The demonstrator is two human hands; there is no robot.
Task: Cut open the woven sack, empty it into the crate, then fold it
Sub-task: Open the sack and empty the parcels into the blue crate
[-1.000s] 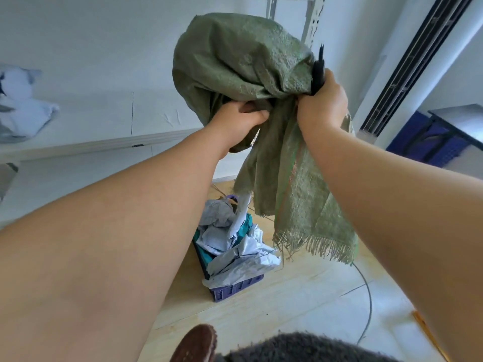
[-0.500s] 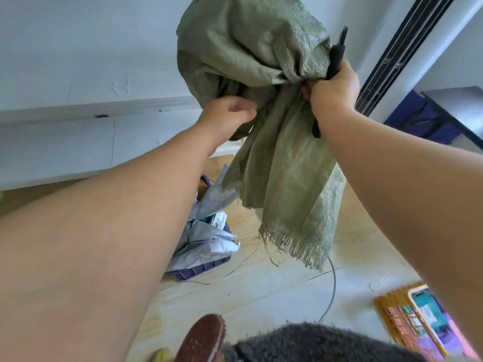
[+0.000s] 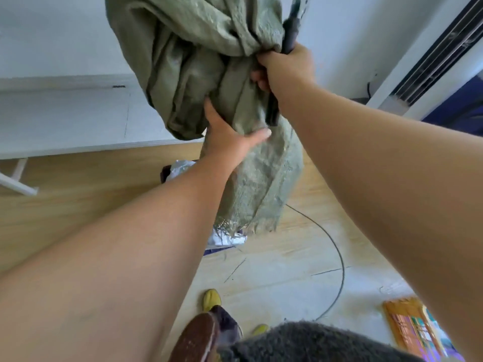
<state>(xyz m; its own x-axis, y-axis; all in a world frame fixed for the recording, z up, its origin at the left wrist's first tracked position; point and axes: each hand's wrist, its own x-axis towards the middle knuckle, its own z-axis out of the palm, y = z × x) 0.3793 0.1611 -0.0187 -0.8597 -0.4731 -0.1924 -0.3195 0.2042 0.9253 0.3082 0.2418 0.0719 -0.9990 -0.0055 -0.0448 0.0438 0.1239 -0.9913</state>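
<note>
A green woven sack (image 3: 193, 48) hangs bunched in the air, its frayed cut end (image 3: 251, 223) dangling low. My right hand (image 3: 287, 66) grips the gathered upper part of the sack together with a black-handled tool (image 3: 290, 32) that sticks up past my fist. My left hand (image 3: 230, 137) holds the sack lower down, thumb across the cloth and fingers behind it. Under the sack, mostly hidden by it and my left arm, sits the dark crate (image 3: 164, 173) with white and clear plastic packets (image 3: 180, 165) in it.
Wooden floor (image 3: 78, 205) lies below, with a thin dark cable (image 3: 337, 257) curving across it. A white wall panel and white frame leg (image 3: 15, 181) stand at left. An orange basket (image 3: 407, 327) sits at lower right. My slippers (image 3: 211, 299) and a dark fuzzy garment (image 3: 300, 343) show at bottom.
My left hand slid down the sack from beside my right hand to a lower grip. The view tilted down and the sack now covers most of the crate.
</note>
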